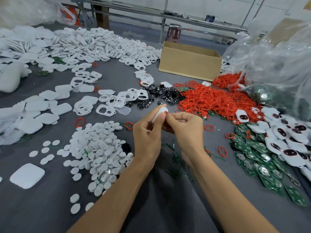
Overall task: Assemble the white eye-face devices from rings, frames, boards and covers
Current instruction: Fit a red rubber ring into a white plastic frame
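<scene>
Bright even light, soft shadows, wide-angle edge warp, bg blurry.

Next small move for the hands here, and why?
Probably press the red ring onto the rim of the white piece. The left hand grips the piece, the right hand pinches the ring at its upper edge, and only a short red stretch shows, so seating looks unfinished.

The cardboard box [190,64] is showing plain tan, the table [50,207] grey. Left of box: frames [104,42] lying all white. Right of box: rings [207,100] showing red, boards [262,165] green with silver spots. In front of box: discs [161,95] gleaming black; held shell [159,112] showing white, red-edged.
</scene>
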